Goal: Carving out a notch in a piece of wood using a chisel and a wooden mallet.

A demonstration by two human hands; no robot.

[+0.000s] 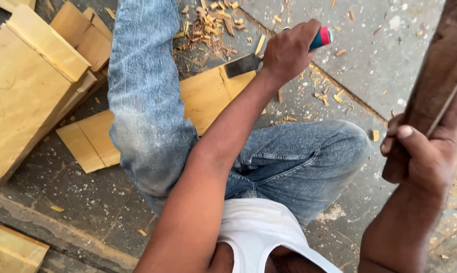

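My left hand is closed around a chisel with a red and blue handle. Its flat steel blade rests on the far end of a pale wooden plank lying on the floor. My leg in blue jeans lies across the middle of that plank. My right hand grips a dark brown wooden club, held up at the right, well apart from the chisel.
Stacked pale wood boards stand at the left, and another block sits at the bottom left. Wood chips litter the grey stone floor beyond the plank. My other knee is bent at the centre.
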